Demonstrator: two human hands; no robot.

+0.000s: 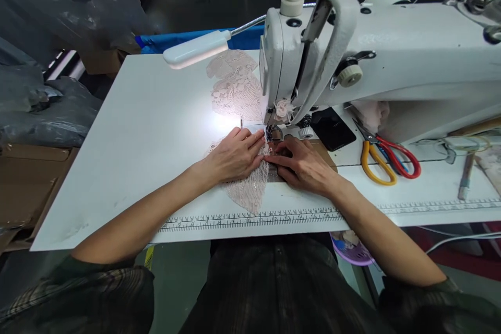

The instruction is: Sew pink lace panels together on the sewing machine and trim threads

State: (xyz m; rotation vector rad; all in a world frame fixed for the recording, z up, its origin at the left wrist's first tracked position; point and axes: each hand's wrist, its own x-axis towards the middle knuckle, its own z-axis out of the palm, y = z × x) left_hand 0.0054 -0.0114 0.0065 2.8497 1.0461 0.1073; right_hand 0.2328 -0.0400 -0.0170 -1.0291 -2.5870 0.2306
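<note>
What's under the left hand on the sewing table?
Pale pink lace shows past the left hand, its tip reaching the printed ruler. Whatever lies directly beneath the palm and fingers is covered.

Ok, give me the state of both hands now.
Left hand: open, palm down on the pale lace.
Right hand: partly curled at the lace's edge; whether it grips cannot be told.
</note>
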